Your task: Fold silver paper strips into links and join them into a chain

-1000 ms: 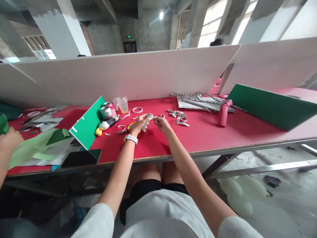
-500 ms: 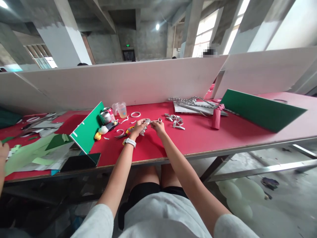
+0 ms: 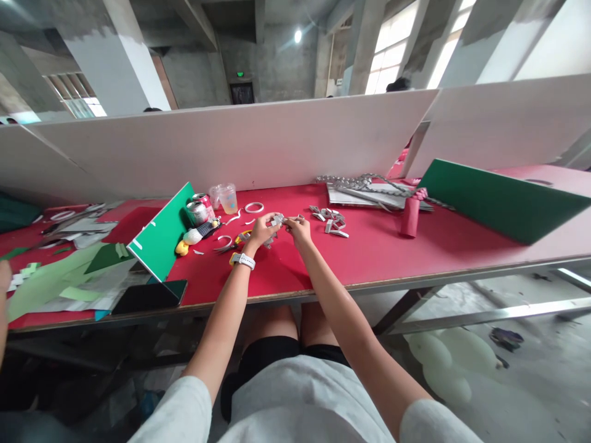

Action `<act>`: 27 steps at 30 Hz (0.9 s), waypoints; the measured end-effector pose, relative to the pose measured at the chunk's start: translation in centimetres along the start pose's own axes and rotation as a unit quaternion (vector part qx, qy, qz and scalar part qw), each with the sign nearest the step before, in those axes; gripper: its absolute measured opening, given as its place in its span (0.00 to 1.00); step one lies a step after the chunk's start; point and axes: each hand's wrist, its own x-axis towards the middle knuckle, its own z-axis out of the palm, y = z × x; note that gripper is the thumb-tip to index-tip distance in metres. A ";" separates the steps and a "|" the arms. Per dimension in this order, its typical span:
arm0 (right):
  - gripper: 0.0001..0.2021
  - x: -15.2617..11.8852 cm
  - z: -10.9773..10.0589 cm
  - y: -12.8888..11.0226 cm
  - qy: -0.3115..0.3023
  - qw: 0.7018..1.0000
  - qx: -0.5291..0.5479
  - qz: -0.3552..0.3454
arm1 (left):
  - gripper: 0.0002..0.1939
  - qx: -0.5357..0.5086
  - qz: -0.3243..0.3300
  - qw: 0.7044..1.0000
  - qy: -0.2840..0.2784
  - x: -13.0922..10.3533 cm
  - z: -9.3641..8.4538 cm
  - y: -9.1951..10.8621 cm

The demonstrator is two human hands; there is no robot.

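Above the red table (image 3: 364, 258), my left hand (image 3: 261, 235) is closed on a grey-white chain of folded paper strips (image 3: 277, 219). Part of this chain hangs below the fingers. Just right of it, my right hand (image 3: 300, 230) is pinched at the chain's end, around what looks like a small folded paper strip. The fingers partly hide where the two meet. Several loose folded paper strips (image 3: 330, 215) lie to the right of my right hand. Scissors with yellow handles (image 3: 240, 240) lie beside my left hand, partly covered by it.
A green board (image 3: 161, 234) stands at left, near cans (image 3: 197, 212), a plastic cup (image 3: 228, 200) and a plush toy (image 3: 191, 237). A tape roll (image 3: 253, 208) lies behind my hands. Rightward are a braided strip (image 3: 351, 183), a pink cylinder (image 3: 410, 215) and another green board (image 3: 503, 200).
The head view has shifted slightly. My hands stay on the paper chain, with small finger movements and a slightly wider space between them. At far left, another person's hand has moved slightly.
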 end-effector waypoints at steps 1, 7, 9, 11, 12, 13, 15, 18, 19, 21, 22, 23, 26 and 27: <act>0.02 0.0 -0.1 -0.1 0.003 1.000 0.002 -0.002 | 0.23 -0.003 -0.002 1.000 -0.004 0.0 0.0 0.0; 0.03 0.3 -0.4 -0.4 0.011 1.000 0.012 -0.008 | 0.23 -0.029 -0.012 0.999 0.014 -0.2 0.1 0.2; 0.08 0.2 -0.4 -0.5 0.001 1.000 0.014 -0.006 | 0.24 -0.043 -0.021 0.999 0.023 -0.3 0.0 0.4; 0.12 0.1 -0.4 -0.6 -0.018 1.000 0.009 0.000 | 0.24 -0.059 -0.035 0.997 0.021 -0.4 -0.1 0.6; 0.13 0.0 -0.3 -0.6 -0.030 1.000 0.004 0.004 | 0.24 -0.067 -0.041 0.997 0.018 -0.5 -0.2 0.7; 0.13 -0.1 -0.2 -0.5 -0.041 0.999 0.001 0.008 | 0.25 -0.073 -0.047 0.996 0.014 -0.6 -0.2 0.8; 0.13 -0.3 -0.2 -0.4 -0.061 0.998 0.001 0.015 | 0.25 -0.082 -0.055 0.995 0.009 -0.7 -0.1 1.0; 0.12 -0.3 -0.2 -0.2 -0.074 0.997 0.010 0.023 | 0.27 -0.090 -0.065 0.994 0.004 -0.7 0.0 1.2; 0.11 -0.3 -0.2 -0.2 -0.077 0.997 0.014 0.025 | 0.28 -0.092 -0.069 0.993 0.002 -0.7 -0.1 1.2; 0.11 -0.2 -0.3 -0.2 -0.084 0.996 0.022 0.028 | 0.28 -0.095 -0.076 0.993 -0.004 -0.8 -0.1 1.2; 0.11 -0.2 -0.3 -0.2 -0.088 0.995 0.025 0.029 | 0.28 -0.097 -0.079 0.992 -0.007 -0.8 -0.2 1.2; 0.12 -0.2 -0.4 -0.2 -0.092 0.995 0.028 0.030 | 0.27 -0.100 -0.080 0.992 -0.009 -0.8 -0.2 1.2; 0.12 -0.2 -0.5 -0.2 -0.101 0.994 0.036 0.031 | 0.28 -0.111 -0.081 0.990 -0.016 -0.9 -0.4 1.2; 0.13 -0.2 -0.6 -0.2 -0.103 0.993 0.039 0.031 | 0.28 -0.114 -0.082 0.990 -0.019 -0.9 -0.4 1.3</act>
